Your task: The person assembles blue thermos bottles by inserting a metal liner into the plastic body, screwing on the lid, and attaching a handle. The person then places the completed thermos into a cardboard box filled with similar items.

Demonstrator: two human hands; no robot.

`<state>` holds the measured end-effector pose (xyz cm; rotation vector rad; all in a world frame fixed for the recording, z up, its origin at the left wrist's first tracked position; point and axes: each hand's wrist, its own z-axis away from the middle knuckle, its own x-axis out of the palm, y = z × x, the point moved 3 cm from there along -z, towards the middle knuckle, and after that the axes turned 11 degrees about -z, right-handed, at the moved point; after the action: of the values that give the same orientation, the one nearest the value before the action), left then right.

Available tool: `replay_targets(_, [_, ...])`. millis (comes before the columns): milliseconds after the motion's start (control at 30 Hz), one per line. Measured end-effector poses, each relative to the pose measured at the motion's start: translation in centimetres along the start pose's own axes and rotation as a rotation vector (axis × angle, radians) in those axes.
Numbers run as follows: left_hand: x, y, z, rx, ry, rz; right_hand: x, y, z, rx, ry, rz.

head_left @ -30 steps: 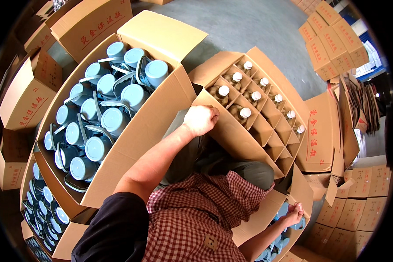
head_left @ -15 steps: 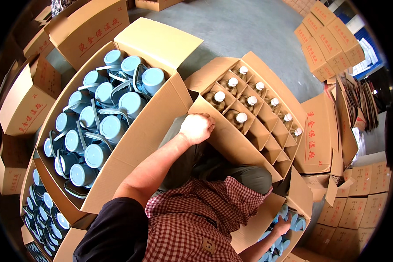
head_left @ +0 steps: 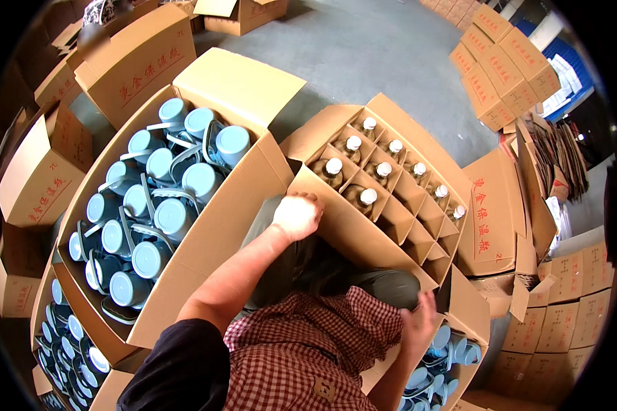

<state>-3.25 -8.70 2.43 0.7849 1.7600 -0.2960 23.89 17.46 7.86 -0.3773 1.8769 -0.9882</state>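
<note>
My left hand (head_left: 298,216) rests at the near left corner of a divided cardboard box (head_left: 360,229), its fingers curled over the top edge. In the box's cells stand several glass bottles with white caps (head_left: 384,169); other cells show only cardboard dividers (head_left: 418,236). My right hand (head_left: 419,325), a little blurred, is raised above the near side of a lower box (head_left: 467,308) at my right. Its fingers and thumb are apart with nothing visible between them. Light-blue plastic parts with handles (head_left: 442,363) lie in that lower box, beside my right wrist.
At my left, a large open box (head_left: 206,267) is filled with rows of light-blue lidded containers with handles (head_left: 173,218). Another box of blue parts (head_left: 68,349) sits below it. Closed cartons (head_left: 504,75) are stacked far right, and flattened cardboard (head_left: 562,161) leans nearby.
My right hand has come up out of the lower right box, away from the blue parts. My left hand keeps its place on the divided box's edge. The view has shifted slightly.
</note>
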Motion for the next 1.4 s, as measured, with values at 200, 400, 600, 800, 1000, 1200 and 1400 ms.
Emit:
replay_targets(200, [4.3, 7.1, 3.4, 0.113, -0.067, 0.280, 4.9, -2.2, -0.1, -0.161, -0.088, 0.389])
replay_targets(400, [25.0, 8.0, 17.3, -0.009, -0.859, 0.405, 6.4, 0.4, 0.6, -0.307, -0.248, 0.392])
replay_targets(600, [27.9, 8.2, 17.0, 0.062, -1.254, 0.238, 3.8, -1.3, 2.2, -0.280, -0.215, 0.314])
replay_targets(800, [4.8, 4.8, 4.7, -0.680, -0.386, 1.616, 2.7, -2.0, 3.2, -0.377, -0.245, 0.218])
replay_targets(1000, [-15.1, -2.1, 4.3, -0.426, 0.118, 1.694, 3.5, -0.5, 3.1, -0.367, -0.053, 0.129])
replay_targets(1200, [-11.6, -3.8, 17.1, -0.273, -0.756, 0.848, 0.6, 1.7, 0.1, -0.234, 0.219, -0.065])
replay_targets(1400, [-13.6, -5.7, 17.5, -0.369, -0.595, 0.626, -2.7, 5.4, -0.3, 0.123, 0.190, 0.165])
